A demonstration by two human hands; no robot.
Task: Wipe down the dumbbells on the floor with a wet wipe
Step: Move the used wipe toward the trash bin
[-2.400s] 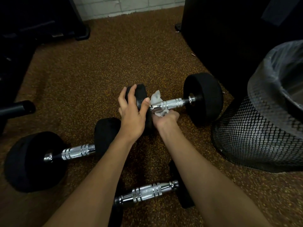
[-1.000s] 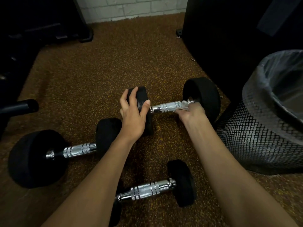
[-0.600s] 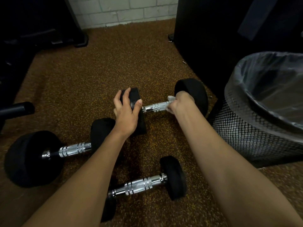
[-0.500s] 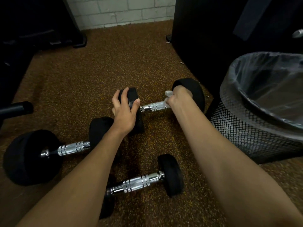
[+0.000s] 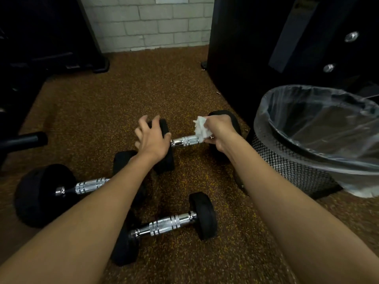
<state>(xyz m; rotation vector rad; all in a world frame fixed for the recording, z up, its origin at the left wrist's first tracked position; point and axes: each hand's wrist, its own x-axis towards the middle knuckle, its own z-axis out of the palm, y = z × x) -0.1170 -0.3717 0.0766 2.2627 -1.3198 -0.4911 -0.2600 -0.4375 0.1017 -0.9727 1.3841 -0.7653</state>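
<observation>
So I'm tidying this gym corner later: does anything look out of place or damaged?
Nothing looks damaged or spilled. Three dumbbells lie loose on the floor, at differing angles. The right hand wipes the far dumbbell with the wet wipe. A small screw-like bit lies near the black machine.

The floor [image 5: 127,99] is being covered wall to wall by brown rubbery matting flecked with yellow. At the far end, a painted white brick wall [image 5: 151,23] is being lit a bit brighter than everything else. Dark equipment [image 5: 45,33] is being lost in shadow on the far left, and a big black unit [image 5: 256,37] is being parked on the right, just behind a mesh bin [image 5: 297,169] lined with clear plastic.
</observation>
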